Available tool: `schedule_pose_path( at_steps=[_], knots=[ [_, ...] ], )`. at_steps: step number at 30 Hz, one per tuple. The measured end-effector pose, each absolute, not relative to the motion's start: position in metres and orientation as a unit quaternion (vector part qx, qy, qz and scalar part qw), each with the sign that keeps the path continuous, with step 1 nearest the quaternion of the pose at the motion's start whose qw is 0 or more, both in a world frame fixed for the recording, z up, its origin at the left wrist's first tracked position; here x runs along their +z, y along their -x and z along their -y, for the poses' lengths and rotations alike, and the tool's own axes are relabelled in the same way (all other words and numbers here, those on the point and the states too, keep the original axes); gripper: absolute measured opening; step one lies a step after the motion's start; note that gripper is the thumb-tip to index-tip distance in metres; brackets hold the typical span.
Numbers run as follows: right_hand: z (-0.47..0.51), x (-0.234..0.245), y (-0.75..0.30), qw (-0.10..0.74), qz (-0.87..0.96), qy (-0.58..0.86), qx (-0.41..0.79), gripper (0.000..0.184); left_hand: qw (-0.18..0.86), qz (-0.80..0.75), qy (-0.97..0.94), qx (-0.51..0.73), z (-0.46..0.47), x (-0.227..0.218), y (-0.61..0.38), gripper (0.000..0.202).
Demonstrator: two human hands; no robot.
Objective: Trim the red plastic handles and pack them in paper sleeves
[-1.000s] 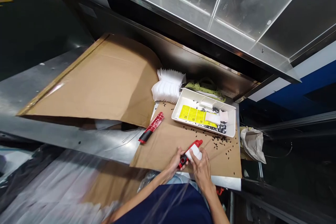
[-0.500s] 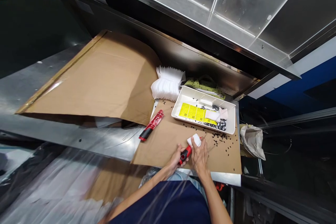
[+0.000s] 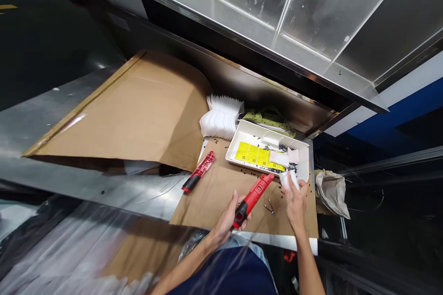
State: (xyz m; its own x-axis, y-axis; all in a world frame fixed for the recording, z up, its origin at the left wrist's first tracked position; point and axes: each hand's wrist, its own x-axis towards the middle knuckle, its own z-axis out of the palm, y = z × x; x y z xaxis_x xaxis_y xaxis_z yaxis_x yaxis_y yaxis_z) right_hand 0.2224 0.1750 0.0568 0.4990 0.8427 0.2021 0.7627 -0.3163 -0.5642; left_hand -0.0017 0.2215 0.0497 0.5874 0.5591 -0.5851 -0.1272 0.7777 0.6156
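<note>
From afar, I had the fingers of the left hand [image 3: 226,222] wrapped around the long red-and-black plastic casing [image 3: 255,197], probably for steadiness, above flat brown cardboard [image 3: 207,205], while the right hand [image 3: 296,205] finger-pinched a soft-looking white pad [image 3: 288,179] near the white rectangular tray [image 3: 247,132].

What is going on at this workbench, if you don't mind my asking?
A person's left hand holds a red casing over the cardboard, while the right hand holds a white pad by the near edge of the tray. A second casing lies to the left. Yellow labels and small black pieces are in the tray, with more pieces scattered outside.
</note>
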Motion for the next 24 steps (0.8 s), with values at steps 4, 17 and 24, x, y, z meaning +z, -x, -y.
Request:
schedule_pose_path(
  at_steps=[4,17,24],
  knots=[
    [-0.189,0.069,-0.264,0.269,0.499,0.823,0.031,0.061,0.871,-0.328,-0.275,0.24,-0.223,0.09,0.004,0.074],
    [-0.225,0.062,-0.277,0.21,0.577,0.789,0.01,0.054,0.922,-0.261,-0.189,0.213,-0.216,0.175,0.015,0.078],
    [-0.219,0.044,-0.283,0.208,0.567,0.796,0.023,0.057,0.932,-0.265,-0.111,0.22,-0.213,0.183,0.016,0.07]
  ],
)
